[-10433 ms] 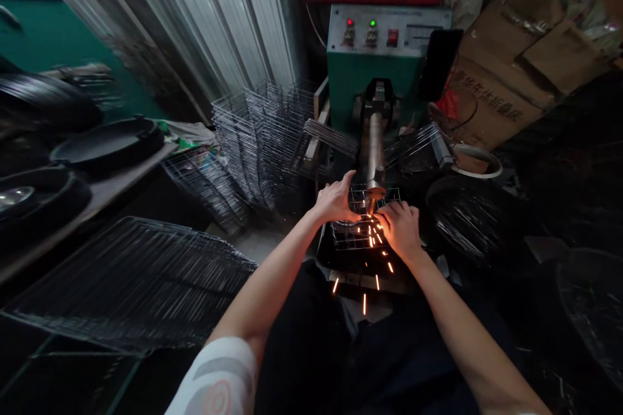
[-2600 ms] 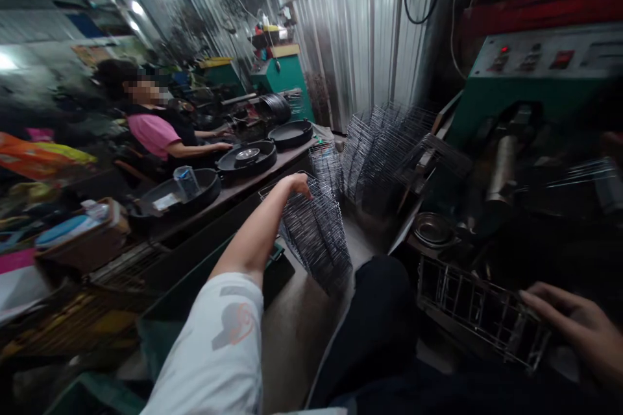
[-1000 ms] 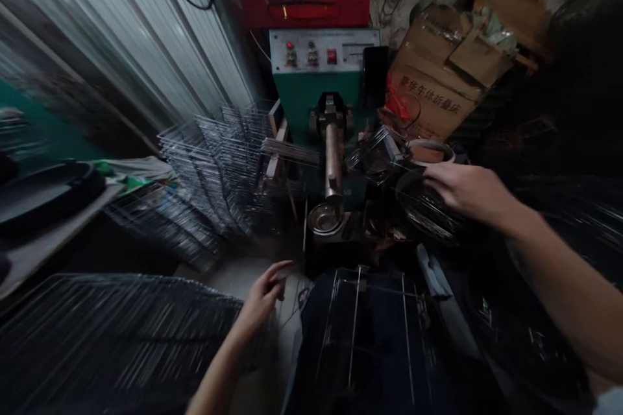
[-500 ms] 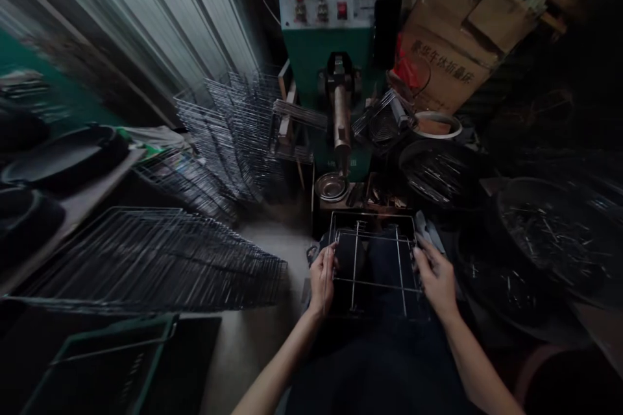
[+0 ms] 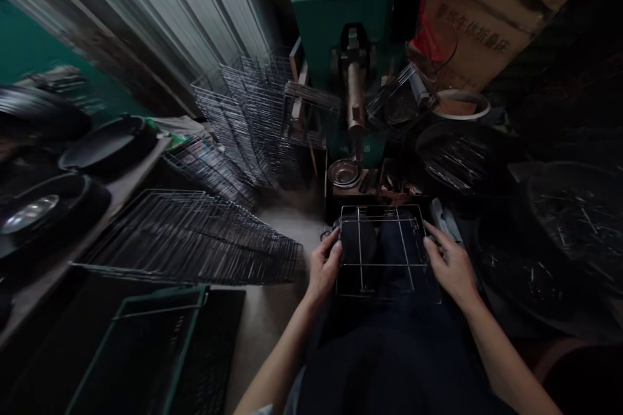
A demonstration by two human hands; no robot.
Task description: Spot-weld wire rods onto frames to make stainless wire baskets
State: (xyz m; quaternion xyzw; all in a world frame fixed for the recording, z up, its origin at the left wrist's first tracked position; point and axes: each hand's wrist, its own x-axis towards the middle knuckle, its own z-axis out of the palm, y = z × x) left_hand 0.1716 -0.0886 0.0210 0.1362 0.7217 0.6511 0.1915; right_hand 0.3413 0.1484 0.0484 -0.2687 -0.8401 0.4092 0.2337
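Observation:
Above my lap I hold a rectangular wire rack (image 5: 384,264) made of thin metal rods. My left hand (image 5: 323,266) pinches its left side between thumb and fingers. On the opposite side my right hand (image 5: 450,266) grips the frame the same way. Just beyond the rack's far edge is a green machine (image 5: 318,32), with a metal arm (image 5: 356,94) pointing down toward a small metal dish (image 5: 345,172). Which rods the fingertips press on is partly hidden.
Stacked wire racks (image 5: 204,240) fill the left, with more wire grids (image 5: 253,120) behind. Dark pans (image 5: 109,146) sit on a ledge at far left. On the right are basins of metal rods (image 5: 460,159), a white bowl (image 5: 479,104) and a cardboard box (image 5: 479,26).
The camera view has tilted down and turned left, so the surroundings sit higher and further right. Both hands still hold the wire rack, which now appears slightly more tilted toward me.

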